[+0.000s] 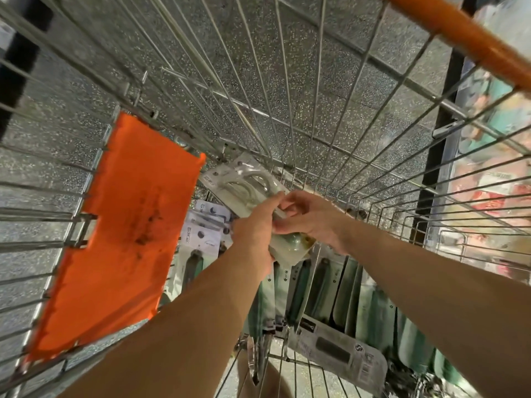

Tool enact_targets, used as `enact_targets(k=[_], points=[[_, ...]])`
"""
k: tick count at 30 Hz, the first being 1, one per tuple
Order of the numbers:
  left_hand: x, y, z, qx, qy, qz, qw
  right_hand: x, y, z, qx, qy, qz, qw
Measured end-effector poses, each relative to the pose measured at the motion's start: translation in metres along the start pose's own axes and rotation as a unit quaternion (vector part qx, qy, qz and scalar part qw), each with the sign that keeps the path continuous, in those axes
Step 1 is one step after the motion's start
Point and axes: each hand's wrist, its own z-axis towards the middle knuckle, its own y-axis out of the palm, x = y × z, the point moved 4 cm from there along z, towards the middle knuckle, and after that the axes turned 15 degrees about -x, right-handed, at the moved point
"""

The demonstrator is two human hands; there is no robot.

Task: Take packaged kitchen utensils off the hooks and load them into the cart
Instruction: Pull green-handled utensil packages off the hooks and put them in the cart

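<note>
Head view. Both my arms reach down into the wire cart (316,90), and my hands meet over its middle. My left hand (254,231) grips the near part of a clear packaged utensil (244,182), fingers curled round the edge of the pack. My right hand (309,216) meets it from the other side, thumb and fingers pinching the same pack; I cannot tell exactly how the fingertips lie, as the left hand covers part of them. The pack is tilted, its far end pointing away from me toward the cart's far wall, held above the goods already loaded.

Beneath my hands, more packaged utensils (339,282) with green and dark handles lie side by side on the cart floor. White-carded packs (201,225) lie just left of them. One pack with a dark handle (336,354) lies at the near end, partly over the wire edge.

An orange flap (123,231) lies flat to the left inside the cart. The orange handle bar (459,38) crosses the upper right. Speckled flooring (258,38) shows through the wires. Shelved goods at right are blurred.
</note>
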Motion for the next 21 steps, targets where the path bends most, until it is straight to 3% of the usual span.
enact_targets(k=[8,11,15,18,21], points=[[-0.023,-0.02,0.032,-0.05,0.042,-0.063,0.996,-0.006,0.0,-0.003,0.004,-0.009,0.104,0.995],[-0.016,-0.014,0.016,0.009,0.054,-0.095,0.994,-0.007,-0.008,0.006,0.067,0.001,0.061,0.996],[-0.009,-0.012,0.001,0.085,0.048,-0.069,0.993,0.002,-0.023,0.02,0.258,0.037,-0.075,0.963],[-0.007,-0.012,-0.002,0.092,0.023,-0.056,0.994,0.014,-0.019,0.032,0.248,0.097,-0.162,0.95],[-0.008,-0.014,-0.002,0.095,0.015,-0.053,0.994,0.026,-0.017,0.043,0.239,0.117,-0.177,0.947]])
